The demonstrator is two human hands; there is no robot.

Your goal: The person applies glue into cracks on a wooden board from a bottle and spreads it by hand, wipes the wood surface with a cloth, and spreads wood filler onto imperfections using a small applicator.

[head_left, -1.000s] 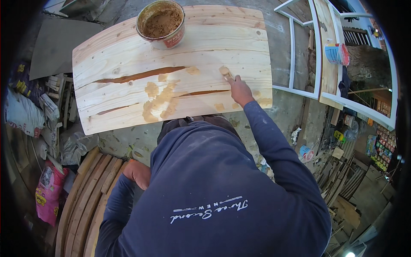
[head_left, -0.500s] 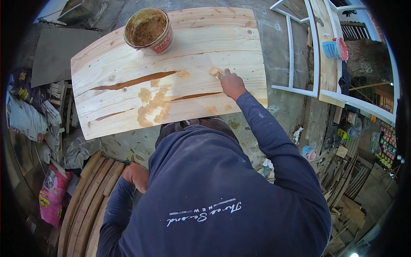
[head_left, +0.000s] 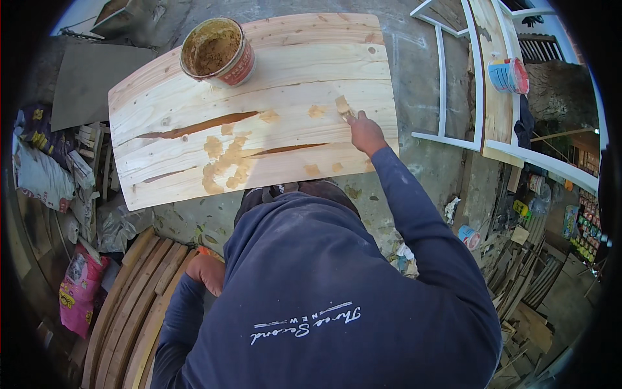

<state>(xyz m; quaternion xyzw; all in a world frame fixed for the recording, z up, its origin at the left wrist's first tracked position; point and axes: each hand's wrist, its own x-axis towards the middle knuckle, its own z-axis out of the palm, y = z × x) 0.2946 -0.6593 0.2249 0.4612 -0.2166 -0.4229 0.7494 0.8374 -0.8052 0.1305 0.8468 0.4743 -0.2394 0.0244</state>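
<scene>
Near the right edge of the pale wooden panel, the right hand has its grip closed on a small putty scraper, the blade pressed flat to the wood on a fresh tan smear. Half a second ago the hand sat a little nearer the panel's front edge; now it has slid toward the far edge. Patches of filler still lie around the two dark cracks in the panel's middle. An open tub of filler stays at the far left corner. The left hand remains low beside the stacked curved boards, fingers curled; whether its grip holds anything I cannot tell.
</scene>
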